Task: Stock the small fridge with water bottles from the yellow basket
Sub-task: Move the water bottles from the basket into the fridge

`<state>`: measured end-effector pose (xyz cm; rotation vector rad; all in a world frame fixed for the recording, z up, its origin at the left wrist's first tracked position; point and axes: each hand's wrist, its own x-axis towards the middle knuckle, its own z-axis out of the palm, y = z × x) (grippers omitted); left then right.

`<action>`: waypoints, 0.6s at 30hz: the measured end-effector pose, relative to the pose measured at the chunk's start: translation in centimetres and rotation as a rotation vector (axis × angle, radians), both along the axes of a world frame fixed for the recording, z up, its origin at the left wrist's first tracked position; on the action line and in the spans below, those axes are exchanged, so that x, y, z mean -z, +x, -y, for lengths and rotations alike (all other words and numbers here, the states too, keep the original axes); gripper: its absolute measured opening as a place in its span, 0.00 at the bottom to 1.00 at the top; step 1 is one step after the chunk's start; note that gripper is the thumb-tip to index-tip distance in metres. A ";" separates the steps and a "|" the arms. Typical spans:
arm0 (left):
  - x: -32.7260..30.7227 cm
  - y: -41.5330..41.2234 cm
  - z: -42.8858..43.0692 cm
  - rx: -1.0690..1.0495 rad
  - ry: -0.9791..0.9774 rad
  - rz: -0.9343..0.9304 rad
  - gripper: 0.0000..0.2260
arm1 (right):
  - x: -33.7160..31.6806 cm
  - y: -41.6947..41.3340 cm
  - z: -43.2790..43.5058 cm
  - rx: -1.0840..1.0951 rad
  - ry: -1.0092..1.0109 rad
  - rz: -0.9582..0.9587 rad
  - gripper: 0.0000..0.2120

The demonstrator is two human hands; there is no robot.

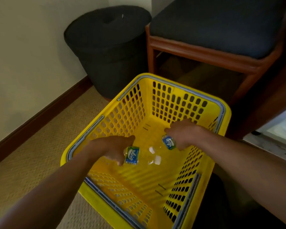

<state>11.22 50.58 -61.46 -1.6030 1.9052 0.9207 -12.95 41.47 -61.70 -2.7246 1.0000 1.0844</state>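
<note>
A yellow perforated basket (134,113) with grey handles stands on the carpet below me. Both my arms reach down into it. My left hand (112,147) is closed around a clear water bottle (132,155) with a blue and green label, its white cap (158,159) pointing right. My right hand (183,133) grips a second water bottle (168,142) with the same label, its white cap (151,149) pointing left. The two caps lie close together near the basket floor. At the right edge, a pale lit opening (282,128) shows; I cannot tell whether it is the fridge.
A black round lidded bin (106,52) stands in the corner behind the basket. A wooden chair with a dark blue cushion (213,27) is at the back right. A dark baseboard (40,113) runs along the left wall. Beige carpet (31,171) lies left of the basket.
</note>
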 end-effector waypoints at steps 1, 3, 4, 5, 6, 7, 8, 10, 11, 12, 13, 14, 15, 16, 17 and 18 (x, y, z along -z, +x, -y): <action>-1.0 -0.1 -0.1 -0.017 -0.063 -0.060 0.40 | -1.5 -0.9 0.0 0.043 -0.050 0.080 0.32; -2.8 -0.8 -0.3 -0.055 -0.166 -0.168 0.34 | -3.9 -2.7 -0.2 0.143 -0.146 0.229 0.33; -3.7 -1.5 -0.2 -0.064 -0.214 -0.216 0.35 | -5.1 -3.7 -0.3 0.177 -0.193 0.295 0.33; -4.6 -2.2 -0.1 -0.066 -0.255 -0.257 0.35 | -6.2 -4.7 -0.5 0.208 -0.223 0.354 0.32; -5.4 -3.1 -0.1 -0.064 -0.293 -0.293 0.35 | -7.3 -5.8 -0.7 0.240 -0.246 0.405 0.29; -6.4 -4.4 0.0 -0.054 -0.332 -0.316 0.35 | -8.5 -7.3 -1.2 0.286 -0.270 0.453 0.26; -7.3 -5.8 0.0 -0.036 -0.371 -0.326 0.35 | -9.5 -8.9 -1.6 0.345 -0.286 0.496 0.25; -8.7 -8.6 0.0 -0.003 -0.473 -0.313 0.35 | -10.8 -12.1 -2.5 0.467 -0.308 0.586 0.27; -9.2 -10.2 0.0 0.015 -0.524 -0.306 0.36 | -11.3 -13.9 -3.2 0.524 -0.318 0.632 0.28; -9.6 -12.0 -0.1 0.041 -0.568 -0.308 0.36 | -11.6 -15.9 -3.9 0.583 -0.326 0.676 0.29; -9.8 -14.1 0.0 0.076 -0.603 -0.326 0.36 | -11.8 -18.4 -4.8 0.647 -0.328 0.713 0.30; -9.9 -15.9 0.1 0.104 -0.625 -0.347 0.34 | -11.8 -20.5 -5.6 0.698 -0.322 0.732 0.30; -9.9 -17.4 0.3 0.125 -0.640 -0.370 0.32 | -11.8 -22.4 -6.4 0.741 -0.318 0.740 0.30; -9.8 -19.6 0.5 0.148 -0.649 -0.394 0.30 | -11.9 -24.8 -7.4 0.787 -0.327 0.744 0.30; -9.7 -21.3 0.8 0.165 -0.656 -0.412 0.29 | -11.8 -27.0 -8.1 0.824 -0.329 0.752 0.31; -9.6 -23.0 1.1 0.187 -0.662 -0.427 0.28 | -11.5 -29.0 -8.7 0.865 -0.325 0.750 0.33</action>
